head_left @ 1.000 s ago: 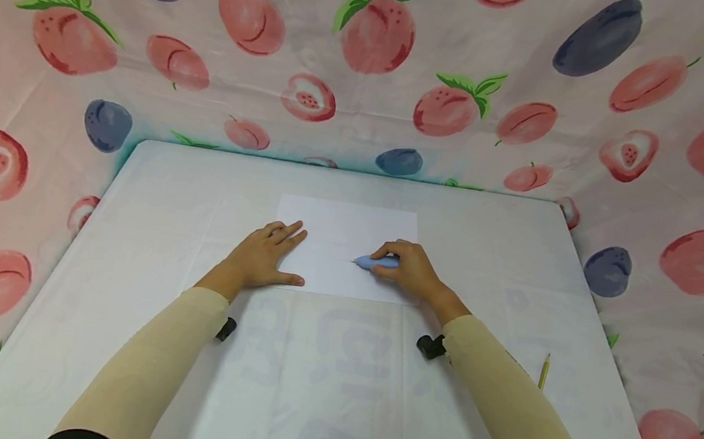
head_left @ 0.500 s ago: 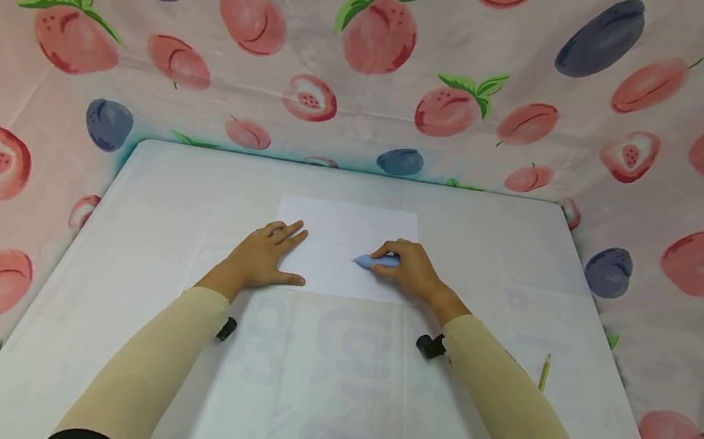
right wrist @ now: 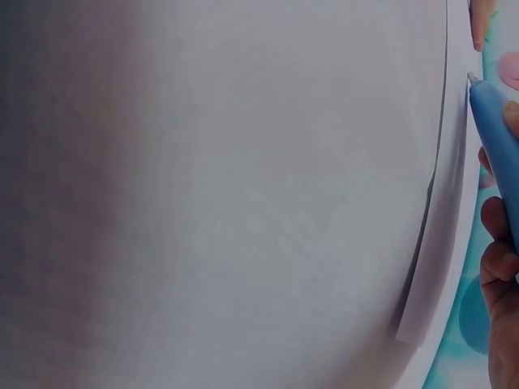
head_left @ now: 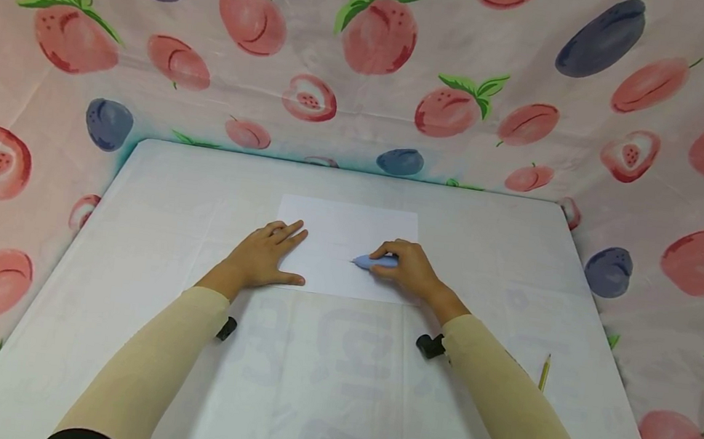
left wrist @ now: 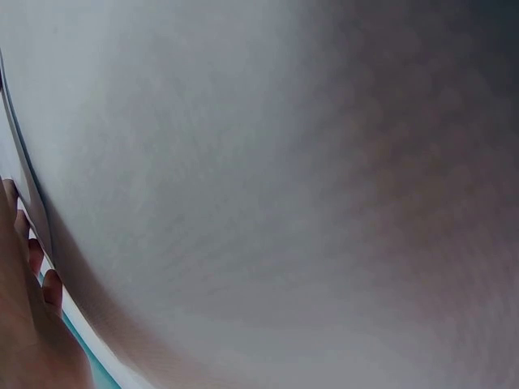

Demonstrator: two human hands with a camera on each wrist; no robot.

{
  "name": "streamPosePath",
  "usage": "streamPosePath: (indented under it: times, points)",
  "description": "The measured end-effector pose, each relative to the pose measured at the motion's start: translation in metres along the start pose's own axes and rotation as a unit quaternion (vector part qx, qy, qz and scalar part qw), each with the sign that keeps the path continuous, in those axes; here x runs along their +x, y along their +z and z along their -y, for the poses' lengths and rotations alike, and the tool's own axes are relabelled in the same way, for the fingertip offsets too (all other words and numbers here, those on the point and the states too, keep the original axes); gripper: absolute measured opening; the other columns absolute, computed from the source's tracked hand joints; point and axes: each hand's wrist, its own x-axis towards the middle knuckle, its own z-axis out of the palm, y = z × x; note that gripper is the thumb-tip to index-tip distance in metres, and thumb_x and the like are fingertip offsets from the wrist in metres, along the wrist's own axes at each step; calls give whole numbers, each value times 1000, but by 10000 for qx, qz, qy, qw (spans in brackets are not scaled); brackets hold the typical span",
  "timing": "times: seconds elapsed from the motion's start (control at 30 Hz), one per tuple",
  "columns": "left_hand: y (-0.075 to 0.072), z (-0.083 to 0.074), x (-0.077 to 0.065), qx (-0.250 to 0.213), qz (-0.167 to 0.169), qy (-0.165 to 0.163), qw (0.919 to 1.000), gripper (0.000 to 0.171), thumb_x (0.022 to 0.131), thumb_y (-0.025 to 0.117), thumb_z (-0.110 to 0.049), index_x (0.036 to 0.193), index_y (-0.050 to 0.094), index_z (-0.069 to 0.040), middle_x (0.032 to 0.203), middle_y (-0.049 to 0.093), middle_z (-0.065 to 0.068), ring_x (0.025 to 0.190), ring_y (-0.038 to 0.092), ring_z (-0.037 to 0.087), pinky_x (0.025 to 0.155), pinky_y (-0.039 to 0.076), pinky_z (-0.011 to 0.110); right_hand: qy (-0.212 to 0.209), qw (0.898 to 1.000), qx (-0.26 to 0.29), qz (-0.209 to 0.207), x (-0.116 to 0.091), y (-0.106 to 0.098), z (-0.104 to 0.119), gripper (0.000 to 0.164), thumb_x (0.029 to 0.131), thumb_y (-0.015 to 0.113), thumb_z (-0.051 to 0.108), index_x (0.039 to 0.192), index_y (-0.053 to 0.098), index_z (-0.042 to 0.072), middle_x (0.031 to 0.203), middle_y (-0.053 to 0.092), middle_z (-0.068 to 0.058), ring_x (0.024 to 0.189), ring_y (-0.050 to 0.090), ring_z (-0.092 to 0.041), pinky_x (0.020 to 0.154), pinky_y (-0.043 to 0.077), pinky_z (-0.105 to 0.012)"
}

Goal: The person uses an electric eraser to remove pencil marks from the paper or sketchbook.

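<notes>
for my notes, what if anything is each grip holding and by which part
The right grip holds the blue pen-like tool by its body, behind the pointed tip; the left grip, spread over the paper's left edge, holds nothing.

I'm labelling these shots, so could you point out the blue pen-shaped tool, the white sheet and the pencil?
Blue pen-shaped tool (right wrist: 498, 147): right wrist view, on its barrel.
White sheet (head_left: 337, 241): head view, on its bare middle.
Pencil (head_left: 544, 373): head view, on its visible shaft.
</notes>
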Motion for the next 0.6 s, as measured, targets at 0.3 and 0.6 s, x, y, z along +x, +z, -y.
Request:
streamPosePath:
  times: [0.3, 0.6]
  points:
    - [1, 1, 1, 39, 23, -16, 10000, 103, 82, 53, -77, 159, 15, -21, 167, 7, -2, 149, 16, 29, 120, 20, 51, 28, 10000, 9, 27, 1, 1, -1, 17, 82, 82, 19, 98, 77, 17, 105, 72, -2, 104, 64, -22, 98, 50, -42]
    - [1, 1, 1, -1, 48, -6, 10000, 103, 82, 54, -77, 159, 15, -20, 167, 7, -1, 150, 16, 30, 120, 20, 51, 120, 9999, 72, 74, 2, 1, -3, 16, 82, 81, 19, 98, 76, 19, 107, 71, -2, 104, 63, -21, 98, 50, -41]
